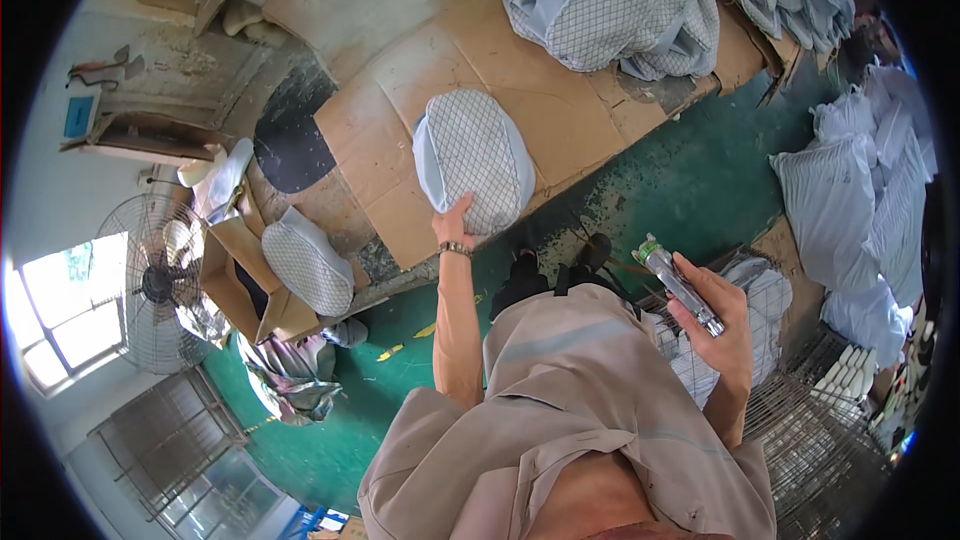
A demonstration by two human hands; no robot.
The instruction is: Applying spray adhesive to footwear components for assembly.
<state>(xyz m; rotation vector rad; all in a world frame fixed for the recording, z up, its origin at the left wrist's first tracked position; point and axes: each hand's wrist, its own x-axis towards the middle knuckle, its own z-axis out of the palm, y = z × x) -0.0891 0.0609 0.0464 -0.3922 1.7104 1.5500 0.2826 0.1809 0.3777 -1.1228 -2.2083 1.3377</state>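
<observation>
My left hand (455, 225) grips the near edge of a rounded pillow (470, 155) with a pale grid-quilted top and plain light side panels. The pillow lies flat on a cardboard sheet (390, 130) on the table; part of its near edge is under my fingers. Off to the right, away from the table, my right hand (722, 315) is wrapped around a silver cylindrical hand tool (680, 288) with a green end. That tool's exact kind cannot be made out.
More quilted pieces (620, 10) are heaped at the table's far right. A similar pillow (307, 260) leans beside an open carton (225, 280) at left, near a fan (155, 283). Stuffed white sacks (835, 200) and a wire cage (810, 450) stand on the right.
</observation>
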